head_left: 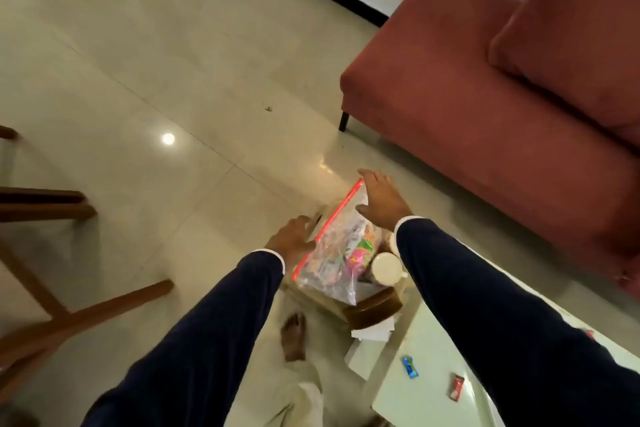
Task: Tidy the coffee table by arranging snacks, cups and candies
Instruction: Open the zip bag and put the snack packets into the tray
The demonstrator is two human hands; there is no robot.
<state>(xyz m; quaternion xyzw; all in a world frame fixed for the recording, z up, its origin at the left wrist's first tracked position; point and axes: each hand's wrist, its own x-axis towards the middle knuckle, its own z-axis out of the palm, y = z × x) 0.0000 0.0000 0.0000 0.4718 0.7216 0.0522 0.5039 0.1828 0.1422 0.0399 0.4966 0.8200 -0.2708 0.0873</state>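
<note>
A clear zip bag (pixel 337 253) with a red seal strip is full of colourful snacks and candies and is held above the corner of the glass coffee table (pixel 375 308). My left hand (pixel 294 239) grips the bag's lower left edge by the seal. My right hand (pixel 381 201) holds the top corner of the seal, with the fingers spread over it. A white cup (pixel 385 269) stands on the table just right of the bag. A blue candy (pixel 409 367) and a red candy (pixel 456 388) lie loose on the table near my right sleeve.
A red sofa (pixel 485 97) stands to the right, close behind the table. Wooden furniture legs (pixel 52 319) are at the left on the shiny tiled floor. White papers (pixel 372 333) lie under the table's glass, and my bare foot (pixel 294 336) is beside the table.
</note>
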